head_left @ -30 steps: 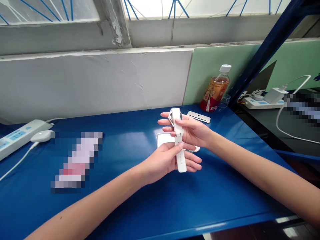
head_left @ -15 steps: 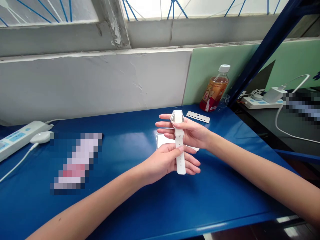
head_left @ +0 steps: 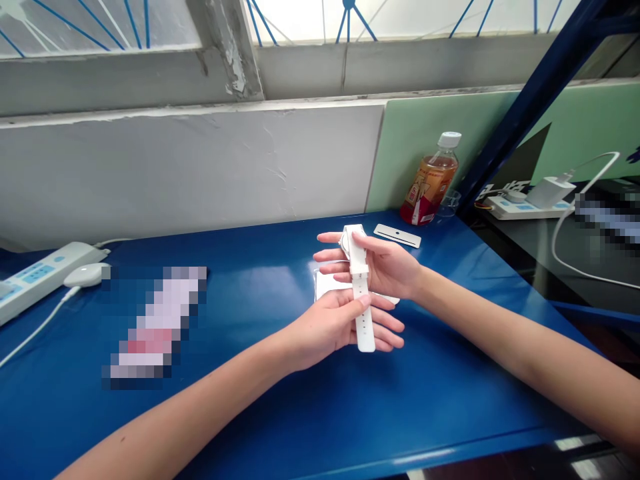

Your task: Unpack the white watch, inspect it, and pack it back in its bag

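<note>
A white wristwatch [head_left: 359, 280] with a perforated strap is held between both hands over the blue table [head_left: 280, 407]. My right hand [head_left: 385, 263] grips its upper part near the round case, thumb laid across the strap. My left hand [head_left: 340, 323] pinches the lower strap with thumb on top and fingers beneath. Under the hands lies a clear plastic bag [head_left: 325, 283] on the table, partly hidden.
A bottle of orange drink [head_left: 433, 180] stands at the back right, with a flat white strip [head_left: 397, 235] beside it. A white power strip [head_left: 35, 273] and a plug with its cable [head_left: 85, 275] lie far left. A blurred object [head_left: 155, 327] lies left of centre. Another power strip and charger [head_left: 530, 200] sit right.
The watch has turned slightly in my hands, its case tilting from face-on to edge-on. Both hands keep their hold and have barely moved.
</note>
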A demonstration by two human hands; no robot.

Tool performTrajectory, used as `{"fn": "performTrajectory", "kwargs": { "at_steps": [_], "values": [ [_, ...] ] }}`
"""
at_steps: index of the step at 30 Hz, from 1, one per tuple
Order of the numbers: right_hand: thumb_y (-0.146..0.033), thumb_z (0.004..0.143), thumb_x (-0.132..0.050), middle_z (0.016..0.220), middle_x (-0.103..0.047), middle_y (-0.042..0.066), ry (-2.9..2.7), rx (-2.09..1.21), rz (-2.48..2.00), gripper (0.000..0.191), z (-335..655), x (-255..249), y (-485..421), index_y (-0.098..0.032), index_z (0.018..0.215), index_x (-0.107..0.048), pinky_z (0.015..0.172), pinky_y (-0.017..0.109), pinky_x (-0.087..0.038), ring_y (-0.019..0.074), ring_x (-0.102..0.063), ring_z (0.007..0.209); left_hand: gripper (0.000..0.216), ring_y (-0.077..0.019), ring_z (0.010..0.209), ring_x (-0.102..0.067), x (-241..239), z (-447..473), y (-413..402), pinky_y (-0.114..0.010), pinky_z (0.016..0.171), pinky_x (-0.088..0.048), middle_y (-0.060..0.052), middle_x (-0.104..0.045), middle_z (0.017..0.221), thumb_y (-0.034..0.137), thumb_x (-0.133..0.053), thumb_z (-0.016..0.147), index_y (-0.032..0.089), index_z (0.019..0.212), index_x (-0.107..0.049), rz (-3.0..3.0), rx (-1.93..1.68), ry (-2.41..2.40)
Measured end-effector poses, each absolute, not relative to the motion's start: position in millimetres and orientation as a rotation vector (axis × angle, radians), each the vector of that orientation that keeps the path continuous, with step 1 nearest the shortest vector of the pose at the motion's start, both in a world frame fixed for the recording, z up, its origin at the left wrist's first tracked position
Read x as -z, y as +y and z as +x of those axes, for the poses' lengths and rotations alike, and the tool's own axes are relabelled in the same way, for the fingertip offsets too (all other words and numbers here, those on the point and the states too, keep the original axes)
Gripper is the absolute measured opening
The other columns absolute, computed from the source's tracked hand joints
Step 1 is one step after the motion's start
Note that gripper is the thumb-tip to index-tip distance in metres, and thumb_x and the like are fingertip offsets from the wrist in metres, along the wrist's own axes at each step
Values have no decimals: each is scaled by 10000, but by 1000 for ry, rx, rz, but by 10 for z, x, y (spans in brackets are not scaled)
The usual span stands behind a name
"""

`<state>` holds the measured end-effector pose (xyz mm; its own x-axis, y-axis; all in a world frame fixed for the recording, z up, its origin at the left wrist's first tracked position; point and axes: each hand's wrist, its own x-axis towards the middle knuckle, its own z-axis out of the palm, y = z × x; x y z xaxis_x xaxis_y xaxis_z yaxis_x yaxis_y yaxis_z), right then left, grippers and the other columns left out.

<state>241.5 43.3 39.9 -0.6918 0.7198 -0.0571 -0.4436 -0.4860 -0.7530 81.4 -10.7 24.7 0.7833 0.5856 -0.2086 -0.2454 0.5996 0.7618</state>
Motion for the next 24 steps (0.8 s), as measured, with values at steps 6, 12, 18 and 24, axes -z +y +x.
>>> {"fn": "performTrajectory", "kwargs": {
  "at_steps": [6,12,18,24],
  "values": [
    [-175,955,-514,1178,-722,85,-1062,-2134,-385,335,2445,-353,440,-169,1281,-588,954,328,-549,190,-704,1047,281,-261,874,-736,-254,805,-103,-388,845,-545,-181,-731,990,301,-570,971,75,1094,-682,803,-497,501],
    [-79,880,-599,1182,-729,68,-1090,-2094,-386,400,2457,-326,463,-180,1268,-612,951,299,-561,180,-715,1036,303,-258,872,-735,-268,807,-97,-387,857,-542,-187,-733,987,320,-606,950,66,1093,-690,805,-506,507],
    [-63,896,-574,1213,-715,95,-1043,-2103,-400,345,2450,-340,462,-127,1228,-638,926,281,-578,183,-717,1033,302,-262,887,-731,-262,804,-86,-396,865,-539,-195,-728,1009,305,-584,960,65,1114,-684,833,-509,506],
    [-43,901,-552,1138,-744,76,-1026,-2116,-370,342,2446,-327,454,-125,1220,-644,909,276,-586,185,-725,1013,297,-251,873,-733,-267,801,-86,-382,859,-544,-186,-731,989,306,-585,959,65,1095,-692,823,-508,497]
  ]
}}
